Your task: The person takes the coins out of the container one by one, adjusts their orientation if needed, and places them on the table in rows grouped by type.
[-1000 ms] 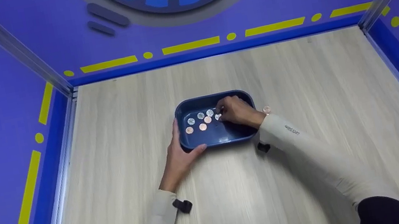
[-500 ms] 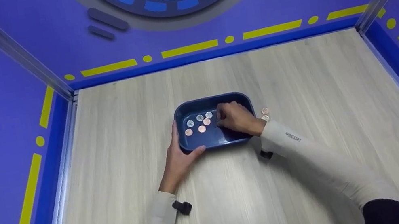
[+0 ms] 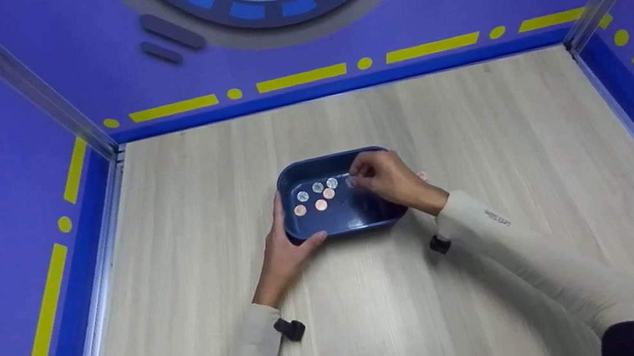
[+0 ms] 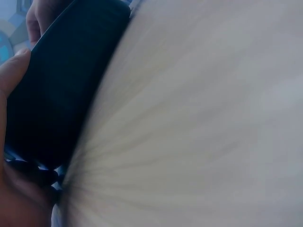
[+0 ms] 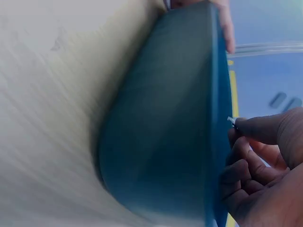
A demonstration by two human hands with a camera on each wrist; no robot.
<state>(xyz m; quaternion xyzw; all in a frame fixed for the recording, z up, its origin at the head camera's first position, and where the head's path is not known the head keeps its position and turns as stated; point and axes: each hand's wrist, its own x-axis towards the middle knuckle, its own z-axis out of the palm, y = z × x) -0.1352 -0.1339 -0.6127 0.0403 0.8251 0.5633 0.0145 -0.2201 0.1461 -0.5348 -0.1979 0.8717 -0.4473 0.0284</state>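
Head view: your left hand (image 3: 284, 250) grips the tray (image 3: 344, 227); your right hand (image 3: 389, 181) pinches a silver coin (image 3: 351, 182) above six coins (image 3: 318, 195); another coin (image 3: 422, 175) lies outside.

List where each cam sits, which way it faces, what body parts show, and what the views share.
Head: worn on the head, looks forward and down at the wooden table; shows both sleeved forearms, left hand on the blue tray, right hand pinching a silver coin over it.
Left wrist: low beside the tray's outer wall; shows left fingers.
Right wrist: low at the tray wall; shows right fingers.
Shared: all three show the tray and table; the right wrist view also catches the left hand's fingertip.
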